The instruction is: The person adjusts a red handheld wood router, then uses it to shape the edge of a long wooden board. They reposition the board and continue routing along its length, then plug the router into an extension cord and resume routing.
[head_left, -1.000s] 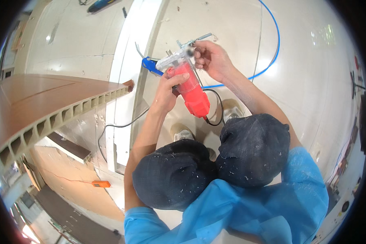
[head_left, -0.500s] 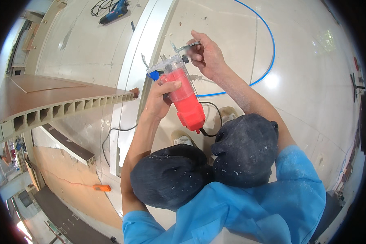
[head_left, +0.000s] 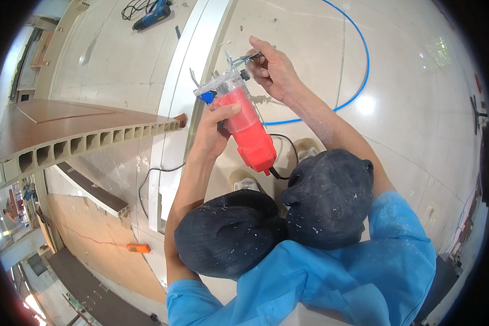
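A red trim router (head_left: 251,136) with a clear plastic base hangs tilted over my feet, its base pointing up and away from me. My left hand (head_left: 214,128) wraps round its body from the left, thumb across the red housing. In the bent fingers of my right hand (head_left: 279,75) is a metal wrench (head_left: 246,58), held against the right side of the router's base. A blue part (head_left: 207,96) and a metal prong (head_left: 194,77) show on the base's left. The wrench's far end is partly blurred. A black cord leaves the router's lower end.
A long white frame piece (head_left: 189,51) lies left of the router. Beyond it are a hollow-core brown panel (head_left: 70,126), an orange tool (head_left: 138,248) and a blue power tool (head_left: 153,16). A blue hose (head_left: 367,60) curves over the tiled floor.
My right hand and the wrench have shifted slightly up and to the left. The router, still in my left hand, has barely moved.
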A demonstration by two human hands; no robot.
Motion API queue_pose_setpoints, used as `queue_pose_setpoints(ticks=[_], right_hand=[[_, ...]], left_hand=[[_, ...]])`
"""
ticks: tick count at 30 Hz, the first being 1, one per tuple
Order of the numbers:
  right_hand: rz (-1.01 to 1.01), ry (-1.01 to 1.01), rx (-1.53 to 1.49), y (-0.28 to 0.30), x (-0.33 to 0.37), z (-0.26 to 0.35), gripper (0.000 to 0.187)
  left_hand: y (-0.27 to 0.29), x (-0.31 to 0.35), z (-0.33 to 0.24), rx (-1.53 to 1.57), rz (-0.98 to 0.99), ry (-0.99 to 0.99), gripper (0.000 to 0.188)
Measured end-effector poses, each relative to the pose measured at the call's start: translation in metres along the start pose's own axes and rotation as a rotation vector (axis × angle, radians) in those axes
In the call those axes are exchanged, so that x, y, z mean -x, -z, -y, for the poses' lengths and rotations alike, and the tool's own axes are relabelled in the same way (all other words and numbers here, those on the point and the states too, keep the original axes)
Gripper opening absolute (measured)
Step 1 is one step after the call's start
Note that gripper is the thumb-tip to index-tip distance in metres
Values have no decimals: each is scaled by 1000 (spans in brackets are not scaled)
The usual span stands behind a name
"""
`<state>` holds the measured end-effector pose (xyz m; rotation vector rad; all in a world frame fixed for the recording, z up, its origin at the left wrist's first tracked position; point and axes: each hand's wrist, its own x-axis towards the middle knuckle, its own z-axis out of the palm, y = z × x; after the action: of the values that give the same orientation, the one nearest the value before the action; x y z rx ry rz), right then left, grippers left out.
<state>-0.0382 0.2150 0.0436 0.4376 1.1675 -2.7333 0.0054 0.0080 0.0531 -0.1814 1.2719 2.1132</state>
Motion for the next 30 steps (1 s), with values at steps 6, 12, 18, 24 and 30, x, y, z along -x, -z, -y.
queue_pose_setpoints(ticks=[6,12,18,24,30], right_hand=[[-28,-13,-35,-6,6,-4,42],[-58,24,-33,-6,24,-15,32],[-1,-180,-65,0,20,-16,26],[50,-271,-190,12,10,-24,23],[232,-388,-447,25,1,-32,18]], left_hand=[[0,-2,0,-25,-28,-15,47],[4,-4,3,-20,-57,-31,47],[10,-7,6,-85,-81,-37,50],[14,-8,8,-143,-105,-36,50],[10,-7,7,-189,-140,-43,53]])
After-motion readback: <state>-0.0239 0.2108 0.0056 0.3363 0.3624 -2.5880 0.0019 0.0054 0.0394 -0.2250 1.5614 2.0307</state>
